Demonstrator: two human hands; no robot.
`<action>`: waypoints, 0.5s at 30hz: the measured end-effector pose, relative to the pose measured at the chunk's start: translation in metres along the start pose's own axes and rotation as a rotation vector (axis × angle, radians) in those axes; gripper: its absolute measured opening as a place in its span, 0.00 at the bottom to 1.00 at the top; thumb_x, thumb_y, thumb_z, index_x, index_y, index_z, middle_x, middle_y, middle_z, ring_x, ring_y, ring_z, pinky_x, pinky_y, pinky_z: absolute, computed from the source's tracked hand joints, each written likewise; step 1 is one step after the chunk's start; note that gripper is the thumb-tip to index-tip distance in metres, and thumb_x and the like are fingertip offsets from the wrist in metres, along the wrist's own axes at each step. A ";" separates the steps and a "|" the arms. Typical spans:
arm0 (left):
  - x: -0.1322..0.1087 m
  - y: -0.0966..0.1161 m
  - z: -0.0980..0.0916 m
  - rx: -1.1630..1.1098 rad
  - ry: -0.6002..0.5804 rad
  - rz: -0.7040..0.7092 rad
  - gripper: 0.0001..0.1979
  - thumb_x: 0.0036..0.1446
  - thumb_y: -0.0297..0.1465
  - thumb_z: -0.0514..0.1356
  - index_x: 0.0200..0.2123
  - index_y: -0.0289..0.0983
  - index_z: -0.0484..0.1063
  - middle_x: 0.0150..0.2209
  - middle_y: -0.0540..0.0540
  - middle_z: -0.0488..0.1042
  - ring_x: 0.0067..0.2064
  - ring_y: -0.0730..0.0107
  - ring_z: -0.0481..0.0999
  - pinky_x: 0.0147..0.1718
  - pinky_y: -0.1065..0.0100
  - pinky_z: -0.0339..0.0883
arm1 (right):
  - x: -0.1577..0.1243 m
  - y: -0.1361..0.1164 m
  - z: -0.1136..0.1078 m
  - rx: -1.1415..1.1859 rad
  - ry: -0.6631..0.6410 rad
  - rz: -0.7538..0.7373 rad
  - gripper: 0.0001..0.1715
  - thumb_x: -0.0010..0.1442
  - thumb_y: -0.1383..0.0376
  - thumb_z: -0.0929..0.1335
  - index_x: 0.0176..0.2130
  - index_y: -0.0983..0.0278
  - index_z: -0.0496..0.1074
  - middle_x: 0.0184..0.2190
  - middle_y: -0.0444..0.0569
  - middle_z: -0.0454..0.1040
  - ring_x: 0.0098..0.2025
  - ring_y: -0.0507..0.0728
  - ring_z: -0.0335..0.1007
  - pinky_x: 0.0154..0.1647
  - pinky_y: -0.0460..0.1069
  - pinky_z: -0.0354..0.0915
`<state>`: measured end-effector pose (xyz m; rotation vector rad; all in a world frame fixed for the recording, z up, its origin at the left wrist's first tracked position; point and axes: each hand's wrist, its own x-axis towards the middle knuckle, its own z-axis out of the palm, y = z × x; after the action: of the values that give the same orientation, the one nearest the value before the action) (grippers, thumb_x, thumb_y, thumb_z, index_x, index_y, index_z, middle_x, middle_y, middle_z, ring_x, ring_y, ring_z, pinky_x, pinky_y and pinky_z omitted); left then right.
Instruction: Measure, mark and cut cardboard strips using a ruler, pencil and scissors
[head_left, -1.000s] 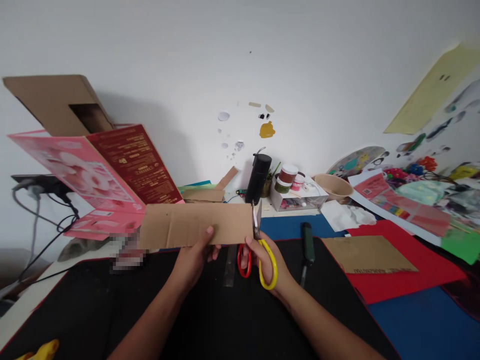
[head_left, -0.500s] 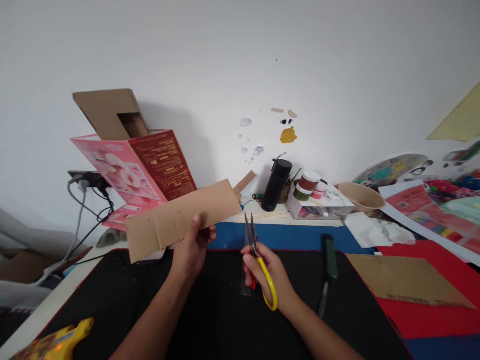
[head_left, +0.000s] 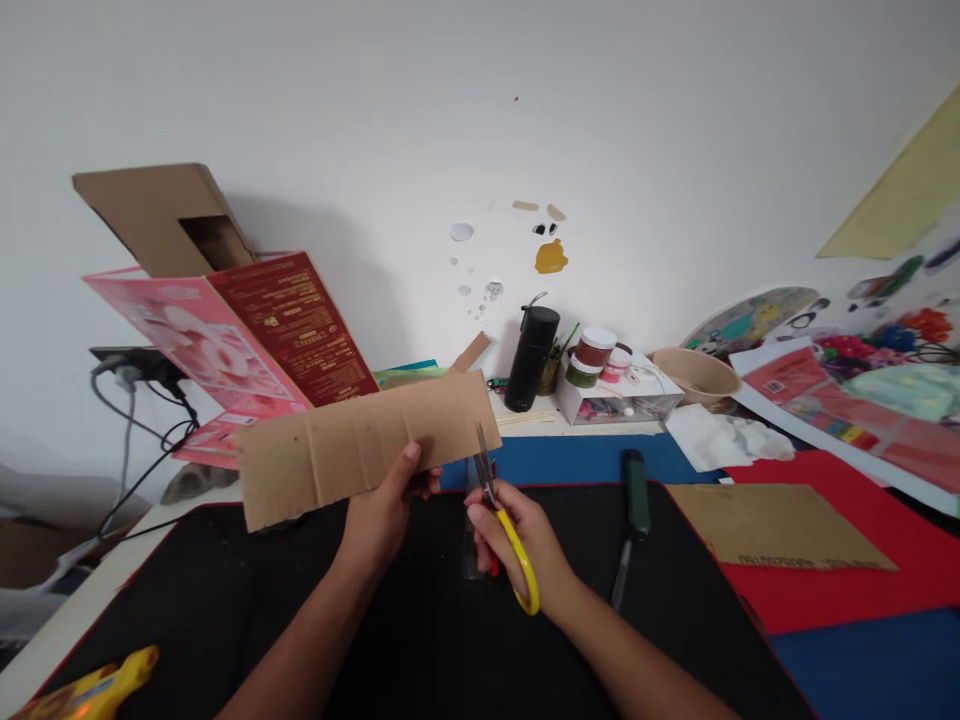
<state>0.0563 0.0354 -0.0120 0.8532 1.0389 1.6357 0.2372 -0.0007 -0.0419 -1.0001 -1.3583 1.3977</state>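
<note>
My left hand [head_left: 386, 510] grips a long strip of brown cardboard [head_left: 337, 445] by its lower edge, thumb on the near face and fingers behind. Several vertical creases run across the strip. My right hand [head_left: 517, 540] is closed round a pair of scissors [head_left: 520, 560] with a yellow handle loop; a bit of red shows under the fingers. The scissor blades point up and reach the strip's lower right corner, one blade in front of the cardboard. The other blade is partly hidden. A clear ruler-like strip [head_left: 471, 550] lies below the right hand on the black mat [head_left: 427, 640].
A pink and red box [head_left: 292, 330] leans at the left, near cables. A yellow glue gun [head_left: 105, 690] lies front left. Behind stand a black bottle [head_left: 532, 355] and paint jars [head_left: 592, 350]. A green-handled tool [head_left: 636, 500] and flat cardboard [head_left: 780, 525] lie right.
The scissors have moved up onto the cardboard's right end, their blades now closer together. The strip has come down slightly and tilts less. The whole view has shifted a little to the right.
</note>
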 end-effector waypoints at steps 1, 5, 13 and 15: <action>0.000 0.000 0.000 0.011 -0.009 0.002 0.20 0.51 0.48 0.77 0.32 0.37 0.80 0.26 0.44 0.79 0.24 0.63 0.77 0.23 0.65 0.71 | -0.001 0.001 0.000 -0.009 0.003 -0.004 0.29 0.66 0.39 0.71 0.43 0.62 0.72 0.22 0.37 0.69 0.17 0.49 0.67 0.19 0.43 0.61; -0.002 0.001 -0.001 0.044 -0.021 0.009 0.20 0.52 0.49 0.76 0.31 0.38 0.80 0.26 0.44 0.79 0.25 0.62 0.77 0.24 0.65 0.71 | -0.004 0.002 -0.001 -0.043 0.010 -0.014 0.27 0.68 0.41 0.71 0.44 0.62 0.73 0.24 0.38 0.70 0.18 0.49 0.68 0.18 0.43 0.60; -0.002 -0.001 -0.003 0.054 -0.027 0.019 0.19 0.52 0.48 0.76 0.31 0.39 0.80 0.25 0.45 0.78 0.24 0.63 0.77 0.23 0.65 0.71 | -0.008 -0.004 -0.001 -0.084 0.000 -0.023 0.24 0.69 0.43 0.70 0.43 0.61 0.72 0.24 0.38 0.68 0.19 0.49 0.67 0.19 0.44 0.61; -0.002 0.000 -0.003 0.056 -0.038 0.017 0.19 0.53 0.48 0.76 0.31 0.38 0.79 0.25 0.45 0.78 0.24 0.64 0.77 0.24 0.66 0.72 | -0.008 -0.006 -0.001 -0.093 0.002 -0.026 0.24 0.69 0.43 0.70 0.42 0.61 0.72 0.25 0.38 0.68 0.19 0.49 0.67 0.19 0.44 0.61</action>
<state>0.0544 0.0327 -0.0135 0.9290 1.0575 1.6050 0.2405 -0.0086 -0.0369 -1.0403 -1.4409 1.3248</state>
